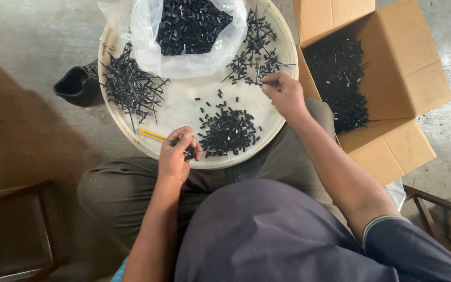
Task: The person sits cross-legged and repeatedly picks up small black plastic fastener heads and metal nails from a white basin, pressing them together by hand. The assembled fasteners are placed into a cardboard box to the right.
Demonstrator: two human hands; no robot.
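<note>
A bare concrete floor [37, 31] carries the scene in the head view, with a round cream tray [280, 112] resting on the seated person's knees as the work surface and landmark. At the tray's near rim the left hand [176, 156] is clenched around a yellow utility knife [152, 136] and what looks like a small black piece. Toward the tray's far right side the right hand [284, 93] pinches a branched black plastic sprue [254, 65] from the tangle there. Just right of the left hand, at the tray's middle, lies a heap of cut black pieces [228, 130]; another sprue pile [129, 86] sits on the tray's left. A clear bag of pieces [191, 26] rests on its far edge, and an open cardboard box [392, 78] stands off its right. The sprues look light, thin, stiff and snag-prone, likely brittle at the joints; pinching the central stem seems safest.
</note>
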